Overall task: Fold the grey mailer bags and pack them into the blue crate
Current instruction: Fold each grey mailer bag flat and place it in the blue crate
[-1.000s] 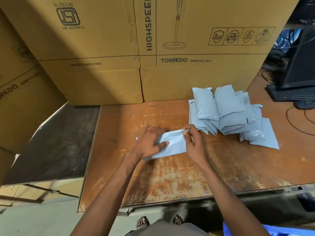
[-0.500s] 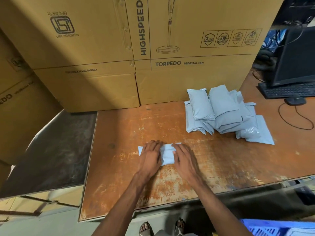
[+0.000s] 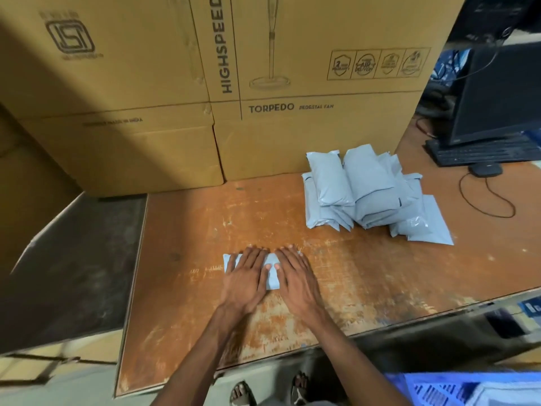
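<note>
Under both palms, a folded grey mailer bag lies flat on the worn brown counter. The left hand and the right hand rest side by side on it, fingers spread and pointing away from the person, thumbs nearly meeting over the strip of bag that shows between them. Neither hand grips anything; both are laid out flat, pressing down. A corner of the bag pokes out past the left hand's little finger.

Beyond the right hand and off to its right, well apart from it, sits a pile of filled grey mailer bags, several lying overlapped with a flatter one at the pile's right edge. Straight ahead of the fingertips, large cardboard cartons printed "TORPEDO PEDESTAL FAN" and "HIGHSPEED" stand at the far edge of the counter.

Far to the right of the right hand are a black keyboard, a mouse with its looping cable, and a dark monitor. Below the right forearm, at the lower right corner of the view, part of the blue crate shows. Sandalled feet are visible beneath the counter's near edge.
</note>
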